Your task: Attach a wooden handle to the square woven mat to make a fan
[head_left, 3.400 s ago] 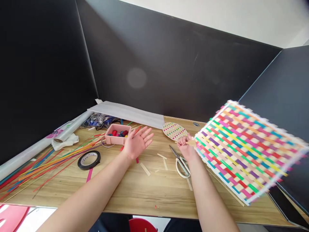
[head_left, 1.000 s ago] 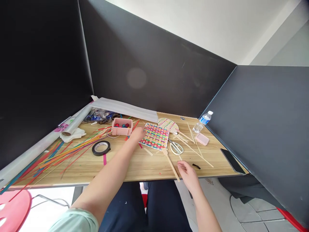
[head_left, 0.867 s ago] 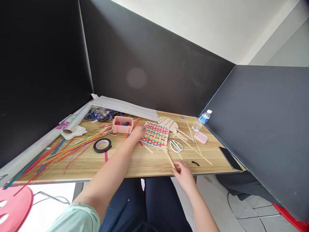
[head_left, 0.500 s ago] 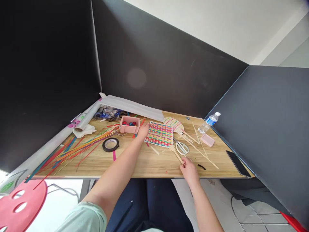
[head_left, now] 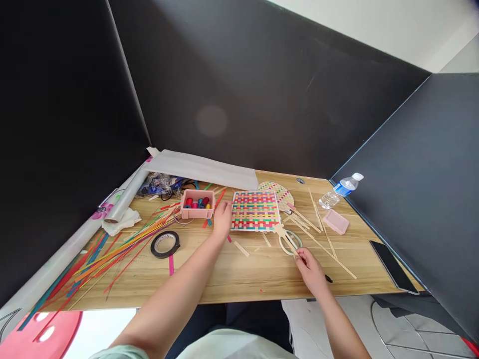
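Note:
A square fan [head_left: 255, 212] woven from bright strips, with a pale edge, lies tilted over the table. My left hand [head_left: 223, 218] pinches its left edge. At its lower right corner a light wooden handle [head_left: 286, 236] sticks out, and my right hand [head_left: 311, 269] is closed around the end of that handle. Partly hidden below the handle are the white scissors [head_left: 296, 238]. Behind the fan's right side rests a round woven fan [head_left: 285, 195] with a handle of its own. Thin bamboo strips [head_left: 329, 249] lie to the right of the scissors.
Left of the fan stand a pink box [head_left: 197, 213] of thread spools and a roll of black tape [head_left: 165, 244]. Coloured strips [head_left: 123, 249] spread across the left. A water bottle [head_left: 340, 191], a pink lid [head_left: 336, 221] and a phone [head_left: 393, 267] lie right. Dark panels [head_left: 232, 89] enclose the table.
The view has tipped down and come closer. My hands still hold the woven fan, whose near side now looks raised, and the handle now crosses over the scissors' grips.

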Available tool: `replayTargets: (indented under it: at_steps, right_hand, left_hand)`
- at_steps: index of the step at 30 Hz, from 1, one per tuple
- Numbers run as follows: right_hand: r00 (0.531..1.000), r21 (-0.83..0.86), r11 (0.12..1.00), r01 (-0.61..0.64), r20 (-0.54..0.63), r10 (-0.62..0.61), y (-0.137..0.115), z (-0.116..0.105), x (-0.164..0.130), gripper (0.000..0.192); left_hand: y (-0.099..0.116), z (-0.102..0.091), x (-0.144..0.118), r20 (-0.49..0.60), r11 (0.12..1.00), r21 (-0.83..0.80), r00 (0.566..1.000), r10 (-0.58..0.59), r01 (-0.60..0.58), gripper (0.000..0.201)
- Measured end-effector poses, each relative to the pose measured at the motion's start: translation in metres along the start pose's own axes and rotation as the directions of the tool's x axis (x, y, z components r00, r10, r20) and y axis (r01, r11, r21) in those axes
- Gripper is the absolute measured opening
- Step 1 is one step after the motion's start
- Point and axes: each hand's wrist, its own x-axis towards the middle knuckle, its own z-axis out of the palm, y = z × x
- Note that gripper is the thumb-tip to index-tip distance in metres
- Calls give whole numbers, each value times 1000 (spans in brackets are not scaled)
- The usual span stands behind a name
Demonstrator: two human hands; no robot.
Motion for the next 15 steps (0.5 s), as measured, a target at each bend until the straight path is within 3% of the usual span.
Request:
replayTargets:
  at_steps: [3,8,15]
  right_hand:
    - [997,105,994,-11,-72,18,3,13,1,23]
    - [986,269,963,-10,-155,54,-9,32,7,27]
    - [998,441,897,42,-66,-14,-21,25,22,19]
  left_hand:
    - [5,1,-7,-84,992,20,988,129,-128,18]
    - [13,5,-24,-249,960,56,927,280,-275,8]
    - [9,14,-24,-495,890,-84,794,353,-448,16]
